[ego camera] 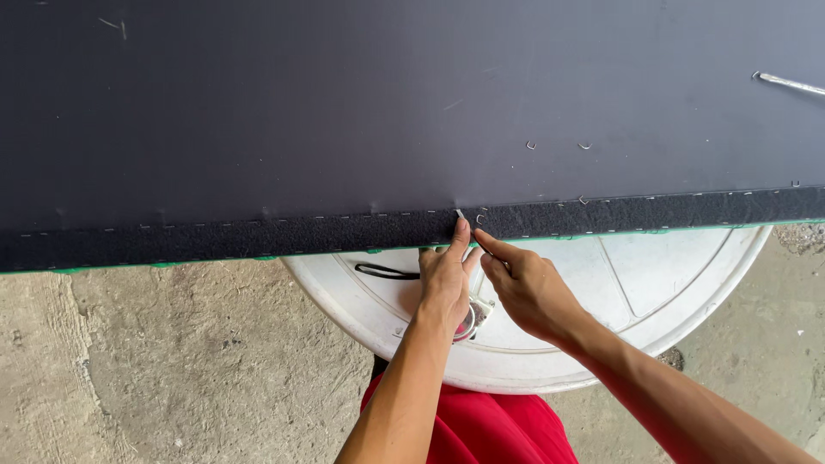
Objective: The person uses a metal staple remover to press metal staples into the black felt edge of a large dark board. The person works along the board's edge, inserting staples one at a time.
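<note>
Nearest the viewer, red cloth [494, 430] shows between two bare forearms that rise from the bottom edge and converge toward the middle of the scene. The left hand [445, 283] reaches up with its index finger stretched straight and its tip pressed on the near edge of the large dark flat panel [387, 103], the other fingers curled under. The right hand [524, 288] comes in from the right at a slant, its thumb and forefinger pressed together in a pinch just beside the left fingertip; what it pinches is too small to tell. Under both hands lies a round white plastic disc [670, 283], partly hidden by the panel, resting on the rough concrete floor [172, 361], which lies open to the left and right. The panel's near edge carries a fuzzy black strip [258, 234] fixed with a row of small metal staples [481, 213], running left to right across the frame. Farther off, loose staples lie on the panel's smooth surface.
</note>
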